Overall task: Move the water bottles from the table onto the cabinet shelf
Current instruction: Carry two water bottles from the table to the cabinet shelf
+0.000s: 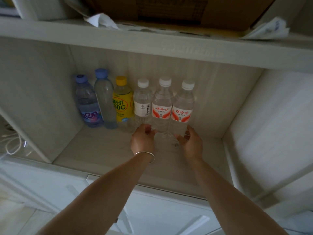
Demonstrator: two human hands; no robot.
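Both grips are cupped loosely here: the left hand (143, 139) curls half spread at the base of the left red-label bottle (161, 106), fingertips touching it, while the right hand (191, 141) sits with fingers parted against the foot of the right red-label bottle (182, 109). Neither hand wraps fully around its bottle. A silver bangle (146, 156) circles the left wrist. Both bottles stand upright on the cabinet shelf (101, 150), side by side, touching. To their left runs a row against the back wall: a white-label bottle (142, 102), a yellow bottle (122, 100), a clear blue-capped bottle (104, 97) and a purple-label bottle (88, 102). A cardboard box (177, 11) sits on the shelf above.
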